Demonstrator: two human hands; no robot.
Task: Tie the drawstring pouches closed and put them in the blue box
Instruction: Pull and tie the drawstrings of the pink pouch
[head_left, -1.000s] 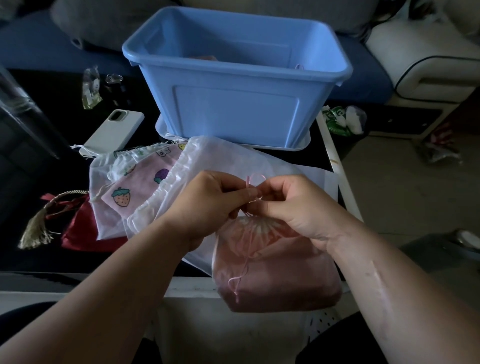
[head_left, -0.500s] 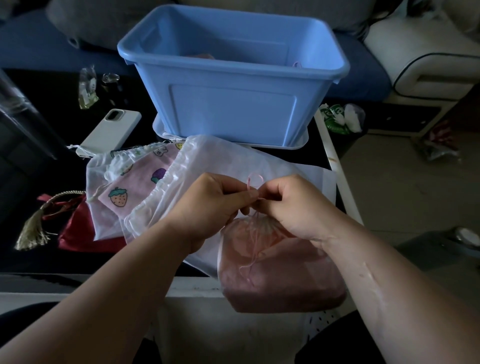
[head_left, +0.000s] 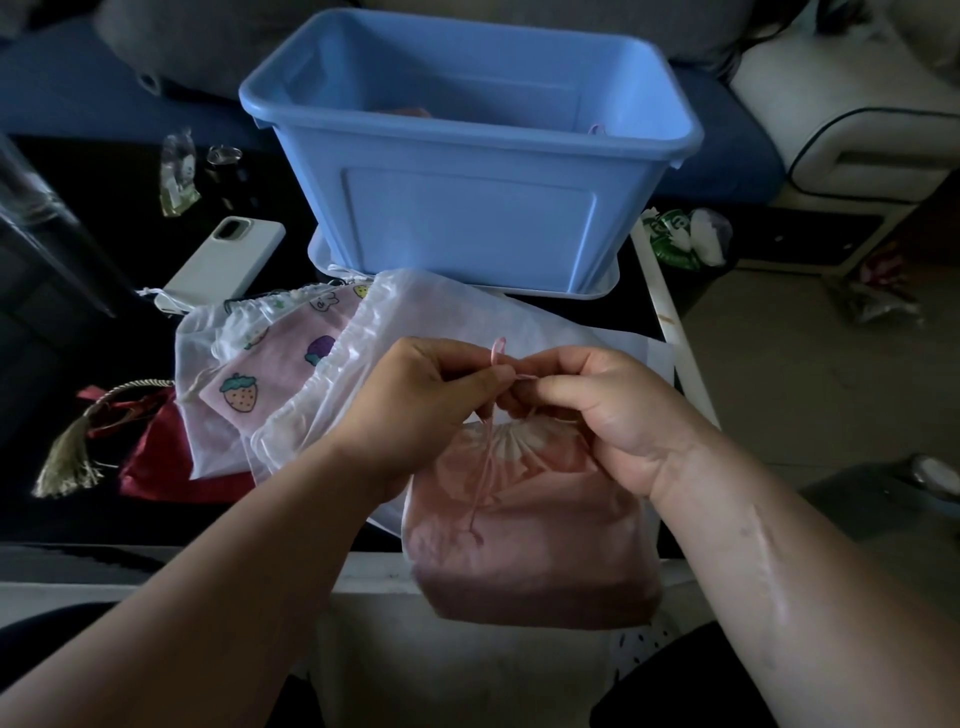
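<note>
- Since a second ago the small loop of thin pink drawstring cord (head_left: 497, 349) standing up between the hands has narrowed, and the loose tail lying down the pouch's front has drawn up shorter; both hands sit in much the same place
- That reads as a knot being pulled snug, so I judge the tying of this pouch to be near its end, with the drop into the box not yet done
- Left hand (head_left: 415, 400): its grip is closed on the cord, thumb and fingertips pinching it just below the loop
- Right hand (head_left: 602, 415): its grip is likewise closed, pinching the cord's other strand, close against the left's fingertips
- The soft pink fabric pouch (head_left: 530, 551) has its mouth gathered into pleats right under the fingers; its body lies at the near edge of the black tabletop (head_left: 62, 525) and its lower part hangs past that edge
- The open blue plastic box (head_left: 467, 223) stands straight ahead beyond the hands, near the tabletop's right edge; something pink shows inside
- Sheer white pouches (head_left: 467, 317) and a strawberry-print pouch (head_left: 270, 374) lie between hands and box, so the way forward goes up over them and the tall near rim; nothing stands in that path
- A white phone (head_left: 223, 260) and a red tasselled pouch (head_left: 156, 457) lie off to the left, well apart from it
</note>
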